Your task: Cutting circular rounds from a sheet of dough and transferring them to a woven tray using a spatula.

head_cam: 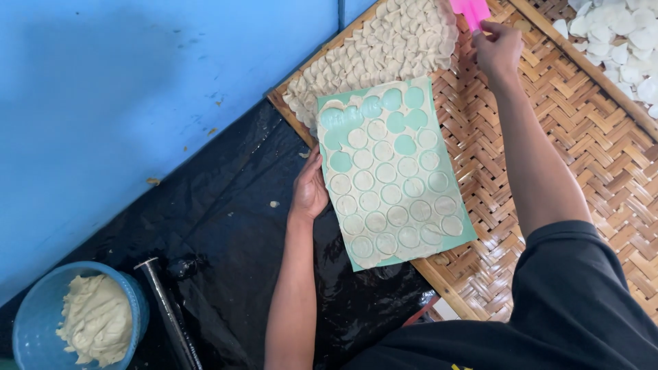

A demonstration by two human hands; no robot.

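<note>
Woven bamboo tray (603, 157); left hand (310, 193) on dough-covered green board (393, 179), right hand (498, 48) on pink scraper (471, 9).

Woven bamboo tray (589, 157) carries dough rounds (384, 48), green board (452, 199).

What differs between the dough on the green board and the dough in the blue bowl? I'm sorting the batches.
The dough on the green board is a thin flat sheet cut into rows of circles, some already lifted out; the dough in the blue bowl is a thick, rumpled lump. The left hand holds the board's edge; nothing touches the bowl. Both are the same pale beige.
</note>
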